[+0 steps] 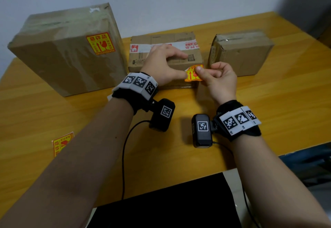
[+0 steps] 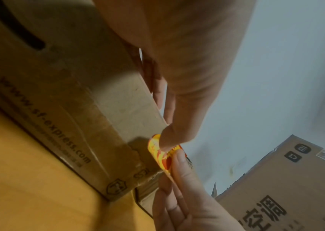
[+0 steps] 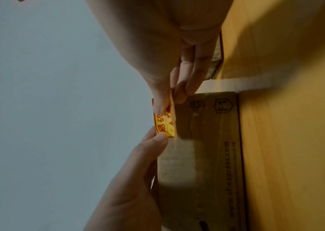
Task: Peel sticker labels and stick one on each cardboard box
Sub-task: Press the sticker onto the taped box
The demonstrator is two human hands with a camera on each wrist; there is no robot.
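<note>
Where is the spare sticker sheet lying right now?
In the head view, the spare sticker sheet lies flat on the table at near left, partly hidden by the left forearm, in front of the large box.

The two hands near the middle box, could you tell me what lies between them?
In the head view, a yellow-and-red sticker label spans the gap; the left hand and right hand each pinch it.

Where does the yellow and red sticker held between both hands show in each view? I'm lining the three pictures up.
Head: sticker at centre, before the middle box's front face.
Left wrist: sticker right of centre, beyond the box corner.
Right wrist: sticker at centre, left of the box.
Shared landmark: the middle box; its sf-express.com print shows in both wrist views.
</note>
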